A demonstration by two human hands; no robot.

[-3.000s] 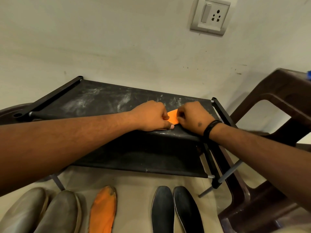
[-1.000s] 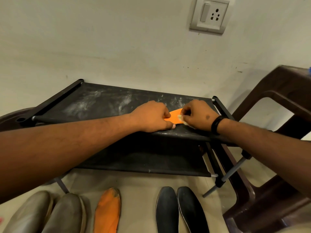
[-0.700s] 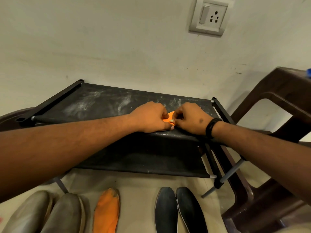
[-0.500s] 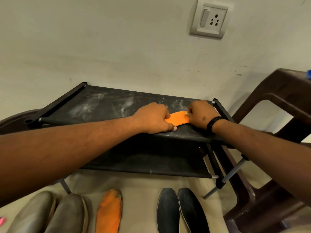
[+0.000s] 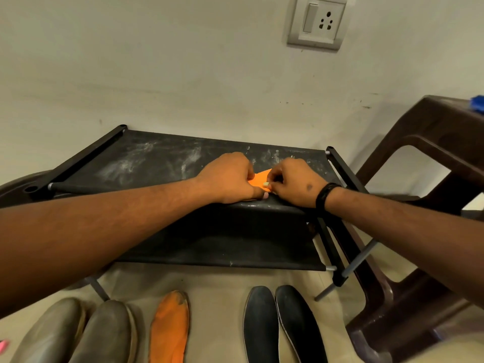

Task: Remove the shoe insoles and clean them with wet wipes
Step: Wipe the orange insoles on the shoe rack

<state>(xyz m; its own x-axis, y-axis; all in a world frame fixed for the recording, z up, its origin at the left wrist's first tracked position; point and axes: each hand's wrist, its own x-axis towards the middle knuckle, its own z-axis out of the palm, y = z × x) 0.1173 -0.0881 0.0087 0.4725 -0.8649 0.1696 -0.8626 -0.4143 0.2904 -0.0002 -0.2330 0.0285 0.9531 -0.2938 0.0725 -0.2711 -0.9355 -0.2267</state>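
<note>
On the top shelf of the black shoe rack (image 5: pixel 162 163), near its right end, your two hands meet over an orange insole (image 5: pixel 258 179). Your left hand (image 5: pixel 229 179) rests on the insole with its fingers curled down over it, pinning it against the dusty fabric. Your right hand (image 5: pixel 294 183) has its fingers clenched round a small pale wad, seemingly a wet wipe (image 5: pixel 265 184), pressed to the insole right beside your left thumb. Only a small orange wedge shows between your hands. A black band (image 5: pixel 324 196) sits on your right wrist.

Down on the floor in front of the rack lie a second orange insole (image 5: pixel 170 328), a pair of dark insoles (image 5: pixel 281 326) side by side to its right, and a pair of grey shoes (image 5: pixel 76 334) to its left. A brown plastic chair (image 5: pixel 432 153) stands just beside the rack's right end.
</note>
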